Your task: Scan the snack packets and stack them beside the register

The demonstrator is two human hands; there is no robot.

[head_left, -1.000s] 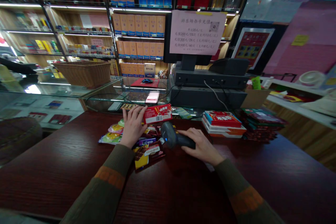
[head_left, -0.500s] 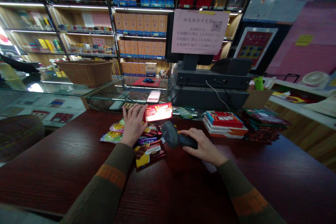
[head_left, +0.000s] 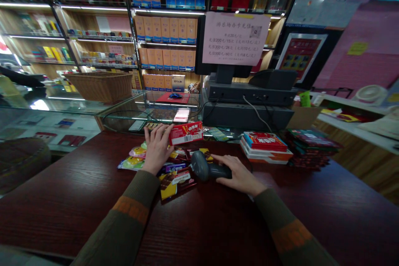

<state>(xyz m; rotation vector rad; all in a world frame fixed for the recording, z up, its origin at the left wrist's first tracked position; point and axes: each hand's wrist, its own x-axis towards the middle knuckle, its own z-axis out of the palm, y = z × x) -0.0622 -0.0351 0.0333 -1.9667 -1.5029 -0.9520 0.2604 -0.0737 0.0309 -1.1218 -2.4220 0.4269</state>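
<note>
A red snack box (head_left: 187, 133) with a barcode facing me is gripped at its left end by my left hand (head_left: 157, 148). My right hand (head_left: 238, 174) is closed round the handle of a dark barcode scanner (head_left: 201, 167), whose head points left, just below the box. Beneath and around my left hand lie colourful snack packets (head_left: 132, 160), a purple packet (head_left: 173, 168) and a brown and yellow chocolate packet (head_left: 177, 183). Part of this pile is hidden by my hand and the scanner.
On the dark wooden counter (head_left: 102, 203), a stack of red and white boxes (head_left: 264, 147) stands right of my right hand, beside a stack of dark packets (head_left: 311, 147). Behind are a register (head_left: 246, 112), a glass case and a wicker basket (head_left: 99, 85).
The bright glare on the red box is gone and its barcode shows. My right hand and the scanner have shifted slightly left. Both hands keep their hold.
</note>
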